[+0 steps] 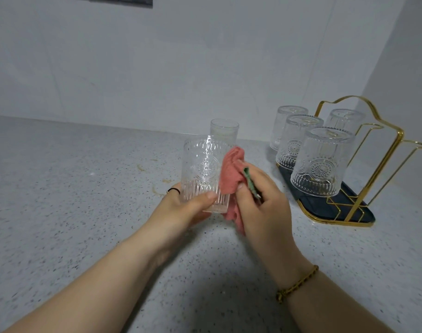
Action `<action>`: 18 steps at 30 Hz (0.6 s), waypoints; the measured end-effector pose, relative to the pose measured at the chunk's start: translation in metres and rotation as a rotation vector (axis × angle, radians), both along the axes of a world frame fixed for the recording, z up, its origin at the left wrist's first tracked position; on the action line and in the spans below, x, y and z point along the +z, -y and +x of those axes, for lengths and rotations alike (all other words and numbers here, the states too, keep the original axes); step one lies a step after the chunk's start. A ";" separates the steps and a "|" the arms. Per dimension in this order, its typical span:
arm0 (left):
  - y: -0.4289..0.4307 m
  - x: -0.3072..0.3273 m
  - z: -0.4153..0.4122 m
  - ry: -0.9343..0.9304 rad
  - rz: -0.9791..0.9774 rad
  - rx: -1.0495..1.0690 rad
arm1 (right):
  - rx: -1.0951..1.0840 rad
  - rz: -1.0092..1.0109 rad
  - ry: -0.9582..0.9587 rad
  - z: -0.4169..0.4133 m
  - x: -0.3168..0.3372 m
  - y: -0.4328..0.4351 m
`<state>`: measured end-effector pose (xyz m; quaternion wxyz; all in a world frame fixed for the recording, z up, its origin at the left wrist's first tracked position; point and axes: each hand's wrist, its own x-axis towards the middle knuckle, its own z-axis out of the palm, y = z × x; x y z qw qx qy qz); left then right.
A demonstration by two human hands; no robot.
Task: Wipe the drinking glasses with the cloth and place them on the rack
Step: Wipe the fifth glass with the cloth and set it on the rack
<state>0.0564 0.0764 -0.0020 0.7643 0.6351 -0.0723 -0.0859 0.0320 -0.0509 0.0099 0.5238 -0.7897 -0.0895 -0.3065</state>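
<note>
Nearest me is one braided, yellowish cord bracelet [298,282] on my right wrist, both bare forearms reaching out over the speckled grey stone countertop [73,176].

My left hand [193,205] grips the one glass being wiped [202,169] round its base, thumb across the front, and holds it upright above the middle of the countertop. It is clear pressed glass, cylindrical, with vertical ribs low down, a round sunburst medallion in the middle and beaded dots above. One thin dark ring [174,190] sits on a finger of that hand.

My right hand [265,200] pinches the single cloth [231,171], a bunched coral-pink waffle weave with a green patch, and presses it to the glass's right side.

I count six glasses in all. A second upright glass [224,131], with a smooth rim, stands behind the held one, near the countertop's back edge. Four embossed glasses sit mouth-down toward the back right corner: the nearest [322,162], one behind it [298,140], one farther left [289,126] and one at the back right [344,118].

They sit on one rack [394,145] of thin gold wire bent into loops, over a dark glossy tray [363,212] with a gold rim.
</note>
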 end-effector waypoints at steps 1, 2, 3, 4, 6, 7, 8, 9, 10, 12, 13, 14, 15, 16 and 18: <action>0.001 -0.001 -0.001 -0.003 -0.033 -0.031 | -0.008 0.032 -0.013 0.001 0.002 0.002; 0.002 -0.002 -0.001 0.001 -0.060 -0.057 | 0.007 0.085 -0.042 0.001 0.004 0.004; 0.004 -0.003 -0.002 0.010 -0.094 -0.074 | 0.039 0.142 -0.087 0.001 0.006 0.005; 0.004 -0.002 -0.003 0.016 -0.126 -0.074 | 0.078 0.189 -0.141 0.000 0.007 0.006; 0.003 0.000 -0.002 0.016 -0.170 -0.018 | 0.155 0.181 -0.256 0.000 0.006 0.003; 0.002 0.001 0.000 0.013 -0.198 0.024 | 0.171 0.136 -0.292 0.000 0.002 0.002; 0.000 0.002 0.001 0.003 -0.237 0.059 | 0.175 0.092 -0.301 0.000 -0.002 0.001; -0.002 0.002 0.003 -0.012 -0.278 0.087 | 0.177 0.052 -0.284 0.000 -0.006 -0.001; -0.004 0.002 0.006 -0.017 -0.294 0.105 | 0.172 0.016 -0.239 0.000 -0.009 -0.004; -0.007 0.002 0.007 0.021 -0.220 0.084 | 0.155 -0.061 -0.116 -0.002 -0.009 -0.008; -0.006 0.002 0.007 0.049 -0.180 0.064 | 0.139 -0.084 -0.068 -0.002 -0.008 -0.009; -0.004 0.001 0.006 0.065 -0.165 0.050 | 0.129 -0.077 -0.047 -0.002 -0.006 -0.008; -0.003 0.000 0.005 0.071 -0.175 0.025 | 0.120 -0.037 -0.055 -0.003 -0.003 -0.007; -0.003 -0.001 0.004 0.081 -0.195 -0.015 | 0.116 0.031 -0.078 -0.003 0.001 -0.005; 0.000 -0.001 0.000 0.107 -0.215 -0.101 | 0.126 0.208 -0.118 -0.004 0.007 -0.002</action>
